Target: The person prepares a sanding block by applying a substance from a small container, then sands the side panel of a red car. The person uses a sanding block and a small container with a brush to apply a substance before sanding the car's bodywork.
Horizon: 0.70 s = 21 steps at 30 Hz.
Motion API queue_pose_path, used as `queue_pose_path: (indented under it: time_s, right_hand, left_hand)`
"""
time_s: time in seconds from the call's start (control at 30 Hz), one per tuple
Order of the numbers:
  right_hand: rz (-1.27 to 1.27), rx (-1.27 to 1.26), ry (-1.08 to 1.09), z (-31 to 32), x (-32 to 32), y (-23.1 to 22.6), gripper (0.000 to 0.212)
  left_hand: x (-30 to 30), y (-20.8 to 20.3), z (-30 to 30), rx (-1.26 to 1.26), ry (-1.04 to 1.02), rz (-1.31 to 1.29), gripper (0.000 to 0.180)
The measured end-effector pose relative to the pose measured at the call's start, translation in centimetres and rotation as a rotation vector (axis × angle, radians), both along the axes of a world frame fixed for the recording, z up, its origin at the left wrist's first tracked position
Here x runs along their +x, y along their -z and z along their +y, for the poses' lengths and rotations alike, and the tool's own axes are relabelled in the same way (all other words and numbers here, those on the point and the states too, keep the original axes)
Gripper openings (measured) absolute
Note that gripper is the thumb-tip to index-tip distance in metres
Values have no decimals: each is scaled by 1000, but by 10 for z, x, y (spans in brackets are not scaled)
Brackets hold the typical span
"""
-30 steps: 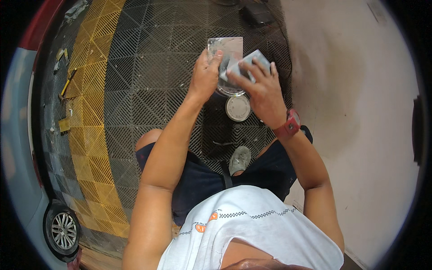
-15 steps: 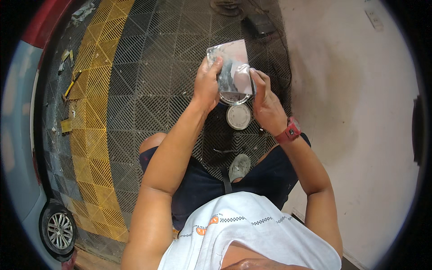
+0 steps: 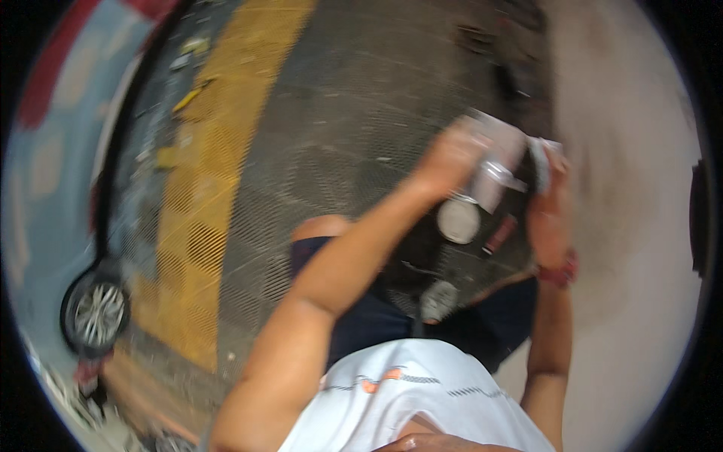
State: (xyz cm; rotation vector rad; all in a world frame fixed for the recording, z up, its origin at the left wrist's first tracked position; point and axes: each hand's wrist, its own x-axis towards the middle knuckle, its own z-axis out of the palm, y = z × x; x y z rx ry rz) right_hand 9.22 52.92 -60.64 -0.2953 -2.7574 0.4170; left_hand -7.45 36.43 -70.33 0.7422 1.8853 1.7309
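Observation:
My left hand (image 3: 456, 160) is closed on the edge of a flat, pale plate (image 3: 506, 139) smeared with white and grey paste. Motion blurs both hands. To the plate's right, near the foot of the wall, my right hand (image 3: 550, 215) grips a flat, light-coloured thing (image 3: 541, 162), like a putty spreader, though the blur hides its exact kind. A gap separates it from the plate. Below the plate, a round pale lid (image 3: 459, 220) lies on the floor, with a small red tube (image 3: 500, 234) beside it. The plate partly covers a shiny tin rim (image 3: 473, 198).
Pale wall (image 3: 625, 248) rises close on my right. Dark grid floor tiles with a yellow strip (image 3: 226, 181) run along the left, beside a car with a visible wheel (image 3: 96, 310). Several scraps and a yellow-handled tool (image 3: 190, 98) lie near the car. Dark objects (image 3: 512, 79) sit ahead.
The view has swung, so the scene sits further right and is blurred. My right hand has moved away from the plate to the right, and the red tube now shows.

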Motion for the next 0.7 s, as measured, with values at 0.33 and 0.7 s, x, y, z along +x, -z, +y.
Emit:
queue_pose_path:
  time_s: [0.33, 0.7]
  right_hand:
    - [-360, 241, -186, -42, 0, -21, 79]
    - [-247, 22, -131, 2, -8, 30, 74]
  left_hand:
    - [-4, 44, 19, 315, -520, -326, 42]
    - [5, 17, 20, 718, -86, -840, 30]
